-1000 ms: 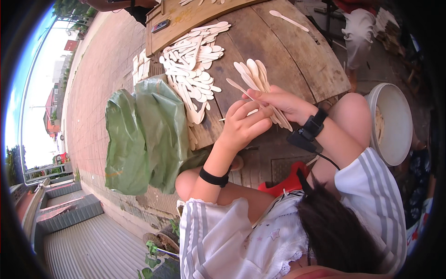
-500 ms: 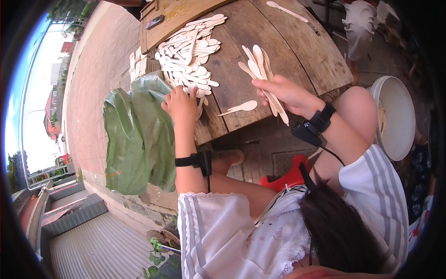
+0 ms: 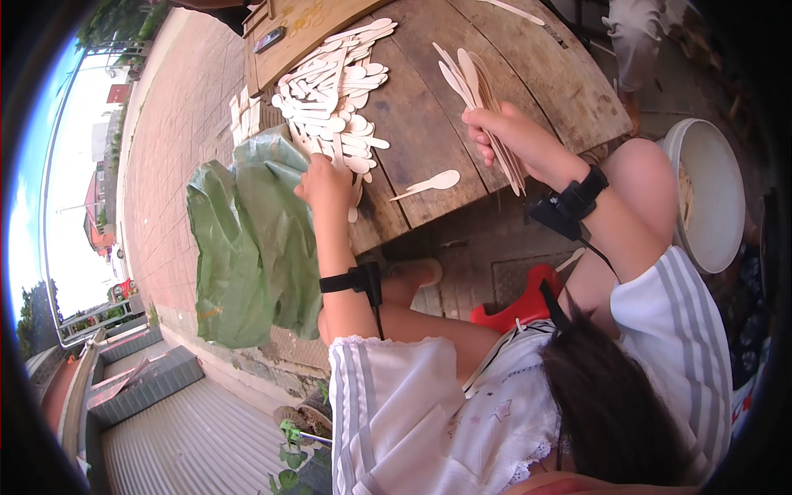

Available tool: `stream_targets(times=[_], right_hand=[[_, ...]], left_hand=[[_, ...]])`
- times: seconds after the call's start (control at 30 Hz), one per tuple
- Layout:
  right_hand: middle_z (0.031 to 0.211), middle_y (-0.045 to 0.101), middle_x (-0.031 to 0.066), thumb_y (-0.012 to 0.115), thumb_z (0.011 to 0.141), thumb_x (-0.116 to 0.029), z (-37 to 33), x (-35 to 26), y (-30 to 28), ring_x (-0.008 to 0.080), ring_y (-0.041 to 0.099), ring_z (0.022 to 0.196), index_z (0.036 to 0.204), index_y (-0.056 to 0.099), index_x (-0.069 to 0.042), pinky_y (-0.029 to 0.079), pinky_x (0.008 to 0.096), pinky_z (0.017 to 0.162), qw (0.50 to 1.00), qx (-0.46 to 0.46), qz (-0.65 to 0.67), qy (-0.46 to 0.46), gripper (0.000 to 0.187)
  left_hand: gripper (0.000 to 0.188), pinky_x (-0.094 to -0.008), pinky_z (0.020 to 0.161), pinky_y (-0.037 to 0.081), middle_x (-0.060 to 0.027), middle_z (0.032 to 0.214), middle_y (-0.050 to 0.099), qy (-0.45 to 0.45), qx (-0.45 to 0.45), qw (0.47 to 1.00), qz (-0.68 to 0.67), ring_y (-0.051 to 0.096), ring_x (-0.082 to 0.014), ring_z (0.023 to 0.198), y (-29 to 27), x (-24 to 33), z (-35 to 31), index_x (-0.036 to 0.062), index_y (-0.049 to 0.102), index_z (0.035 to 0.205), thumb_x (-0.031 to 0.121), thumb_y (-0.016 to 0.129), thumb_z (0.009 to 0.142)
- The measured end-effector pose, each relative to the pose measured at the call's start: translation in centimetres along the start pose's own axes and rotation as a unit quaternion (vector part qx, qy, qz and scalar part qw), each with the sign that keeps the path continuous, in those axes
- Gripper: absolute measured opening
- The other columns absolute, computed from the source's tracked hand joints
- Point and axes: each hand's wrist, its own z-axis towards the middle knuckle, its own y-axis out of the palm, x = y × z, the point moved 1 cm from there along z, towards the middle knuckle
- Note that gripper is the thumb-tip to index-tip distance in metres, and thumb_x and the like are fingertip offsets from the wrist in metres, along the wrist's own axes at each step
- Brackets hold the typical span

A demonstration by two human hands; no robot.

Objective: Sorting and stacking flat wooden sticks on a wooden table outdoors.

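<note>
A bundle of pale wooden spoons is gripped in my right hand, above the table's near edge. Their rounded heads fan out past the fingers, and the handles stick out below the hand. My left hand is at the near end of a loose pile of wooden spoons. Its fingers are bent together around a wooden spoon that points away from me; the fingertips are partly hidden. Between my hands, a few spoons lie together on the wooden table.
A green plastic bag hangs at the table's left edge. Behind the pile lies a wooden board with a small dark device on it. Another spoon lies far right. A white bucket and red stool stand below.
My right hand has turned the bundle more upright and gathered it tighter, moving slightly right and up. My left hand's fingers have closed at the pile's edge.
</note>
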Motion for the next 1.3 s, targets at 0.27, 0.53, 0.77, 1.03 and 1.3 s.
stream_targets(times=[0.27,0.53,0.77,1.03,1.3], right_hand=[[0.070,0.045,-0.0065,0.061,0.090,-0.033,-0.1,-0.5,-0.7,0.0024,0.044,0.060,0.087,0.050,-0.011,0.039,0.0207,0.058,0.997,0.044,-0.037,-0.048,0.025],[0.081,0.053,-0.0031,0.067,0.085,-0.043,1.1,0.0,0.9,0.0066,0.048,0.077,0.096,0.059,-0.006,0.039,0.0246,0.070,0.970,-0.018,-0.207,-0.128,0.040],[0.076,0.057,0.0033,0.066,0.085,-0.045,0.8,3.2,3.0,0.0128,0.052,0.072,0.105,0.059,0.002,0.043,0.0297,0.065,0.956,-0.166,-0.241,-0.028,0.052],[0.069,0.046,-0.0040,0.062,0.090,-0.039,0.5,2.5,2.6,0.0062,0.044,0.059,0.089,0.055,-0.008,0.038,0.0235,0.053,0.987,-0.060,-0.148,0.014,0.032],[0.069,0.043,-0.0080,0.063,0.090,-0.025,0.8,-0.1,1.9,0.0020,0.040,0.060,0.086,0.051,-0.012,0.034,0.0195,0.057,0.960,0.042,-0.081,-0.266,0.018]], left_hand=[[0.027,-0.0368,0.080,0.038,-0.0028,0.081,0.065,0.062,0.057,0.989,-0.125,0.062,-0.0197,0.074,-4.5,0.5,-2.2,0.0062,0.056,0.104,0.021,0.064,0.083],[0.060,-0.0273,0.079,0.044,-0.0051,0.081,0.066,0.163,-0.133,0.824,-0.526,0.062,-0.0126,0.075,-9.9,5.4,-6.7,0.0065,0.039,0.121,-0.004,0.074,0.073],[0.061,-0.0280,0.077,0.047,-0.0113,0.102,0.059,0.256,0.016,0.791,-0.556,0.059,-0.0155,0.084,-8.0,6.5,-6.0,0.0055,0.034,0.123,-0.004,0.073,0.076],[0.036,-0.0426,0.088,0.039,-0.0069,0.110,0.060,0.091,-0.011,0.996,0.009,0.059,-0.0241,0.099,-5.4,-0.7,-4.5,0.0084,0.061,0.109,0.030,0.071,0.082],[0.029,-0.0421,0.085,0.034,-0.0061,0.099,0.063,0.066,-0.088,0.993,0.040,0.057,-0.0256,0.099,-2.8,-0.3,-4.4,0.0111,0.068,0.086,0.034,0.077,0.071]])
